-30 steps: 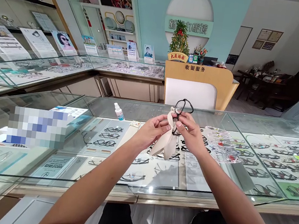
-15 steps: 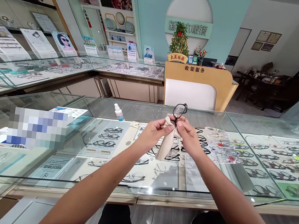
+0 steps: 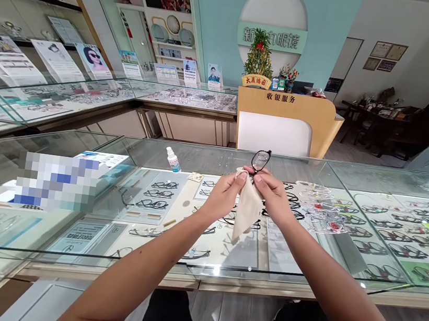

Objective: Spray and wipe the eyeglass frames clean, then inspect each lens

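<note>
Above the glass counter, my left hand (image 3: 226,192) is closed on a cream cleaning cloth (image 3: 248,207), which hangs down in a point. Part of the cloth is folded over one side of a pair of black-framed eyeglasses (image 3: 261,161). My right hand (image 3: 274,192) pinches the eyeglasses near the bridge, close to my left fingers. One lens stands up above my hands; the other is hidden behind the cloth and fingers. A white spray bottle (image 3: 174,160) with a blue and pink label stands on the counter, left of my hands.
The glass display counter (image 3: 231,274) holds rows of eyeglasses (image 3: 158,193). Clear lens-like pieces (image 3: 323,217) lie to the right of my hands. A partly blurred box or leaflet stand (image 3: 107,159) is on the left. Beyond is a wooden cashier desk (image 3: 325,117) with a plant.
The cloth now hangs more spread out and lower. The eyeglasses have turned slightly, and both hands have shifted a little to the right in view.
</note>
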A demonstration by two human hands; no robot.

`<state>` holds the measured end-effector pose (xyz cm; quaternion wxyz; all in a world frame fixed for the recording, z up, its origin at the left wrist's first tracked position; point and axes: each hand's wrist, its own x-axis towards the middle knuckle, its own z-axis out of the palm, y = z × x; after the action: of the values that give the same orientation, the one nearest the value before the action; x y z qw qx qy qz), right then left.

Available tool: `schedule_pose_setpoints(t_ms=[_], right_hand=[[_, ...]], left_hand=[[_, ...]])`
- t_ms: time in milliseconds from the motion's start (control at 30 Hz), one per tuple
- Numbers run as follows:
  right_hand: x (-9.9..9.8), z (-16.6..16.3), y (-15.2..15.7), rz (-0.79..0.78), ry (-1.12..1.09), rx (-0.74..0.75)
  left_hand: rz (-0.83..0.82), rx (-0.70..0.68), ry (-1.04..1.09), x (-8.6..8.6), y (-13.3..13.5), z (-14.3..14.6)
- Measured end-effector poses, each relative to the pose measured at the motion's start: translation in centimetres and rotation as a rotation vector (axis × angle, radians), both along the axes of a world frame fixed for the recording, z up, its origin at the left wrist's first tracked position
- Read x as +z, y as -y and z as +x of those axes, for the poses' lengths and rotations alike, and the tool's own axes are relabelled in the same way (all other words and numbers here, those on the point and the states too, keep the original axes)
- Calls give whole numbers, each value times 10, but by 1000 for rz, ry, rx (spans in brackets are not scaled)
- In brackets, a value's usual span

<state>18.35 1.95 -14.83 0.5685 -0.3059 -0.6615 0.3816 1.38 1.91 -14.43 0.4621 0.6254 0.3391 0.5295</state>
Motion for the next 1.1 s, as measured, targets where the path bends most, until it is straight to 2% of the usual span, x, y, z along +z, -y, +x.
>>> schedule_pose_setpoints(t_ms=[167, 233, 433, 600, 800, 1100], right_hand=[[-2, 7, -7, -125, -111, 17], [1, 9, -7, -93, -125, 31], [13, 16, 0, 54, -19, -13], [14, 22, 0, 75, 132, 20], [8, 20, -1, 90, 283, 80], [12, 21, -3, -20, 210, 234]], left_hand=[[-37, -202, -97, 3, -3, -6], [-47, -196, -107, 2, -4, -7], [18, -65, -45, -1, -10, -10], [-17, 61, 55, 1, -14, -16], [-130, -32, 88, 10, -10, -17], [-114, -167, 73, 7, -17, -25]])
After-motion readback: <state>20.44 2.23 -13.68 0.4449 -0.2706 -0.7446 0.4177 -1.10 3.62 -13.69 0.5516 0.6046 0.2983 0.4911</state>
